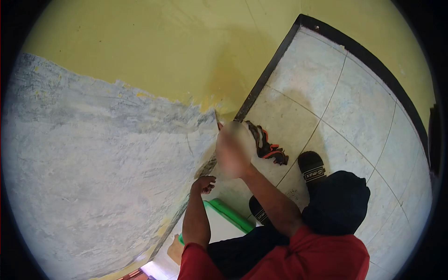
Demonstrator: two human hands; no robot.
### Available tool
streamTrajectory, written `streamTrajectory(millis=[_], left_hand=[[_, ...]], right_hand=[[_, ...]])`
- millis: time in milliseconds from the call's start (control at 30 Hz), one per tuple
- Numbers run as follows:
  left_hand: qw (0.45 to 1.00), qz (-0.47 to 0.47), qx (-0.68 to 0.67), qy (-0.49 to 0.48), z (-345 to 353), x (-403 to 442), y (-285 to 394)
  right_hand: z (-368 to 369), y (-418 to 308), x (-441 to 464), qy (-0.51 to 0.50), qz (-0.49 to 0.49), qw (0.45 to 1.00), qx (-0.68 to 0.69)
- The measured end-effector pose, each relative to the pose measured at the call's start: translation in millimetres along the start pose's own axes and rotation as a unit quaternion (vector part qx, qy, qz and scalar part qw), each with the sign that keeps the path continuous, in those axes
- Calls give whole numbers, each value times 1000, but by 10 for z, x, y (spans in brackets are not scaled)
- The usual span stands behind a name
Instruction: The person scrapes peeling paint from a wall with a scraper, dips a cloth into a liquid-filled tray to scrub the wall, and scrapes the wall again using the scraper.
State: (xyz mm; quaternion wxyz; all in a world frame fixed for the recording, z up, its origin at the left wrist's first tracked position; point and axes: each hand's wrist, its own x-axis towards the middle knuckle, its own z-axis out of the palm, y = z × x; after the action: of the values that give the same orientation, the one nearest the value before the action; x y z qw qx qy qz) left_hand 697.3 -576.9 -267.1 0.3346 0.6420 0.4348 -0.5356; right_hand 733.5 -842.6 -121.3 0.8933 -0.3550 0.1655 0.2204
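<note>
My right hand (233,151) is raised against the lower wall, mostly smeared by a blur. A thin dark blade (217,118), like a scraper's, juts from it and meets the wall where yellow paint (182,51) borders a rough grey-white patch (107,163). The handle is hidden in the blurred hand. My left hand (204,185) hangs near the foot of the wall with its fingers loosely bent and apart. Nothing shows in it. Just below it lies a white container or lid with a green rim (231,215).
On the tiled floor (359,107) near the wall lies a black-and-orange strappy item (268,144). Black sandals (311,167) are on my feet. Dark skirting (270,67) runs along the wall. A tan object (175,250) sits beside the green-rimmed container.
</note>
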Motion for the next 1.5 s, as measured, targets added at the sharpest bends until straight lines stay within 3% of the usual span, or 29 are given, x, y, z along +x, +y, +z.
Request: streamTrajectory(millis=[100,300,367,400,567,633,700,767,833,900,933,1033,1100,1167,1233,1300,1500], left_hand=[[999,41,-15,-10,-12,-26,20],[999,18,-18,19,-14,-135,17],[999,29,-34,15,-25,-79,-108],[999,27,-25,24,-3,-122,-118],[999,23,-12,37,-61,-202,-13],[998,35,-27,41,-18,-195,-100],[999,51,-9,13,-63,-100,-100],[999,3,-2,37,-63,-67,-101],[999,-1,-9,35,-40,-99,-126],[999,42,-23,22,-3,-116,-50],[1000,19,-14,11,-38,-28,-46],[1000,12,-4,26,-44,-61,-9],[998,21,-47,41,-35,-79,71],[1000,19,-15,7,-29,44,-41],[1000,-13,3,28,-67,92,-41],[999,-11,-32,-2,-116,139,-15],[999,28,-23,33,-4,-168,67]], right_hand=[[-120,17,48,-18,-11,1000,16],[42,179,115,7,-25,1000,14],[-62,350,293,76,-130,982,-118],[-87,178,256,59,-48,997,7],[104,85,93,2,-13,1000,6],[-60,45,227,73,-39,996,15],[-37,28,150,63,-24,997,28],[93,-4,-12,15,7,1000,-12],[5,41,115,50,-12,998,-39],[-147,-55,185,56,56,997,15],[-47,22,70,1,15,1000,1],[-155,128,326,83,-5,996,14],[-224,-12,332,58,-29,996,61],[-74,-48,60,12,48,999,1],[-38,-21,15,0,24,1000,-5],[-80,-6,53,-4,8,999,-35],[-1,231,184,27,-24,998,-41]])
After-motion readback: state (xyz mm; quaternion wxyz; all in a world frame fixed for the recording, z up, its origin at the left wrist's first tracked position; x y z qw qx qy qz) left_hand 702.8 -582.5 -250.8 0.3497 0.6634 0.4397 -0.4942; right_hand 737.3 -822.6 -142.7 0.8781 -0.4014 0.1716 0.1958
